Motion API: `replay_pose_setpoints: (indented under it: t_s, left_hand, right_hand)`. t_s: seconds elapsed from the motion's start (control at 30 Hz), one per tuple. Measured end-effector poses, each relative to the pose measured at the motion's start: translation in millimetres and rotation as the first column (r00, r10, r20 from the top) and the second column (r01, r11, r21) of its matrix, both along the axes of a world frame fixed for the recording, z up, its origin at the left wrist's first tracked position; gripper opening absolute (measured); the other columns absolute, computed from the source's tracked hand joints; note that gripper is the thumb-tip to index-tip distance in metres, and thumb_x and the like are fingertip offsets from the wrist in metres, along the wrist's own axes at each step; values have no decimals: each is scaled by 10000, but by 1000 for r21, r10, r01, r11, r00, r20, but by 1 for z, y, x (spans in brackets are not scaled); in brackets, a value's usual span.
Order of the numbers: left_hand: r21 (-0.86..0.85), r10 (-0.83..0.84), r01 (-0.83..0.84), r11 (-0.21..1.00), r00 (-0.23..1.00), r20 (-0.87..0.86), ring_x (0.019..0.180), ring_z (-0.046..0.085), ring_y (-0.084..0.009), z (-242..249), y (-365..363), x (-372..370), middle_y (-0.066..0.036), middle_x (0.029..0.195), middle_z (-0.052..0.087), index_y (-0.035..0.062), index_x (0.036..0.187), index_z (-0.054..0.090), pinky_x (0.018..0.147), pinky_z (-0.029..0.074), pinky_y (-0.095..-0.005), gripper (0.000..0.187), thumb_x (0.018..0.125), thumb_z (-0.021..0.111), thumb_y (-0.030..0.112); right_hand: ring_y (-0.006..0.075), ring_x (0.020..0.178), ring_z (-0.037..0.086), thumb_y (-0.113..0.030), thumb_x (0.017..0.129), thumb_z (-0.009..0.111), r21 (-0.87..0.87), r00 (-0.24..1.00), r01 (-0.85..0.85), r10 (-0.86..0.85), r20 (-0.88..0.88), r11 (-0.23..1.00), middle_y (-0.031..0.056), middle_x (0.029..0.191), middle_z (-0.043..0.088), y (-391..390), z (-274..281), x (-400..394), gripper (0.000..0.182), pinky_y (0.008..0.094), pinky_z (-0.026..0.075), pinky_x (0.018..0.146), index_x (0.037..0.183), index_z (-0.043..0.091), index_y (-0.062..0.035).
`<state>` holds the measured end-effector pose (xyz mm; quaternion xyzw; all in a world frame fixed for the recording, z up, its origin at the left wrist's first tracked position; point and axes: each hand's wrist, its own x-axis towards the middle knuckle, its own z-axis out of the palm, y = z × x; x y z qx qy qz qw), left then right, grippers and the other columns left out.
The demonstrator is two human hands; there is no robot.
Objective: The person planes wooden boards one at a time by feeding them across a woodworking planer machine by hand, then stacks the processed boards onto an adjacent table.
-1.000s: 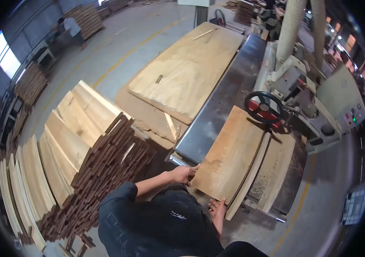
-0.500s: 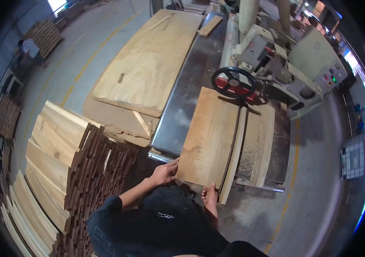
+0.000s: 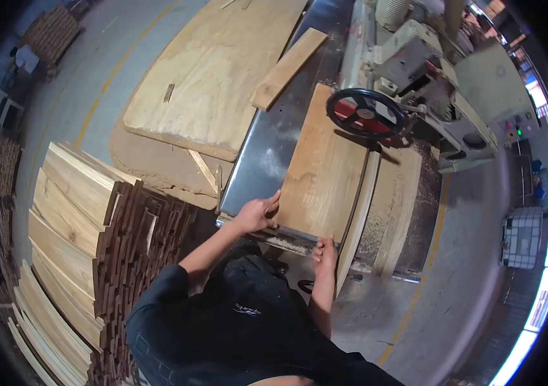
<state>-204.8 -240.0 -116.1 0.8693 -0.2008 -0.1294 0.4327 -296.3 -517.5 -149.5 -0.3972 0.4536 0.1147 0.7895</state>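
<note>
A wide, flat wooden board (image 3: pixel 322 174) lies on the machine's metal table (image 3: pixel 258 161), its far end beside the black handwheel (image 3: pixel 365 114). My left hand (image 3: pixel 260 213) grips the board's left edge near the close corner, fingers bent against it. At the near edge, toward the right corner, my right hand (image 3: pixel 325 256) pinches the board between thumb and fingers. Along the board's right side runs a slightly curved wooden guide strip (image 3: pixel 357 222). The undersides of both hands' grip are hidden.
Stacked planks (image 3: pixel 71 206) rise at my left. A large plywood sheet (image 3: pixel 190 96) lies beyond the table's left side, and a short wooden piece (image 3: pixel 290 69) straddles the gap. The machine's control panel (image 3: pixel 518 132) shows a green light. Far off, a person (image 3: pixel 26 58) stands near stacked wood.
The board has slid forward past the handwheel, with both hands moving along with it. The short wooden piece on the table has come nearer and sits across the plywood's edge.
</note>
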Motion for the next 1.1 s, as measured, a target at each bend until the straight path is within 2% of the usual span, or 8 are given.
replay_pose_setpoints:
  t_s: [0.2,0.27,0.4,0.67,0.77,0.93,1.07,1.1]
  left_hand:
    - [117,-36,50,992,992,-117,997,626,-407,9,-4,74,-144,1472,452,43,1221,611,802,516,-461,661,657,849,291]
    - [112,-108,83,990,964,244,1119,572,-426,8,0,99,-187,1447,474,79,1236,623,873,495,-470,708,623,869,334]
    - [56,458,-599,799,667,588,1183,505,-432,42,25,156,-208,1317,515,137,1244,618,918,483,-469,796,524,904,321]
    - [-93,467,-485,870,869,-163,940,675,-329,73,39,139,-206,1120,656,34,1335,539,776,559,-403,581,821,691,260]
    - [-618,-61,-653,437,665,-745,1077,652,-322,70,32,91,-218,1259,607,-7,1429,414,838,575,-420,621,987,395,428]
    - [-606,-554,-789,-101,551,-624,1228,543,-406,34,7,10,-265,1402,471,-12,1489,292,920,534,-515,714,1029,265,533]
    - [-628,-397,-775,74,555,-731,1215,553,-380,27,-8,-49,-235,1417,472,-4,1493,304,963,505,-451,666,1050,258,492]
    - [-629,-90,-652,424,660,-746,1205,555,-358,3,-8,-58,-223,1394,490,-8,1481,330,978,487,-427,626,1054,308,450]
  right_hand:
    - [88,491,408,-510,1025,434,-211,999,-12,1,-53,977,-18,662,437,0,4,77,471,212,259,352,896,545,-71]
    - [92,503,416,-524,1015,450,-259,999,-9,1,-34,966,-18,663,441,-1,4,96,478,213,261,363,894,548,-72]
    - [96,504,421,-533,1007,463,-279,1000,13,-19,-18,960,-20,666,443,-5,4,140,480,214,268,375,889,550,-76]
    - [91,526,495,-450,1018,494,-413,979,73,14,204,908,0,738,574,-16,-8,204,425,220,316,405,998,613,-42]
    - [101,557,531,-369,1027,506,-533,947,10,164,277,846,25,724,593,-5,1,188,363,241,374,481,1001,623,-26]
    - [103,712,619,-353,1000,564,-693,798,-245,547,253,678,13,857,636,14,-5,119,333,260,445,607,1089,632,-40]
    - [153,1014,623,-472,995,533,-463,677,-503,666,313,730,59,1194,636,65,47,49,516,270,527,747,1321,573,-74]
    - [163,1052,603,-471,992,537,-371,675,-557,666,318,742,57,1217,603,72,51,33,529,278,535,763,1344,547,-77]
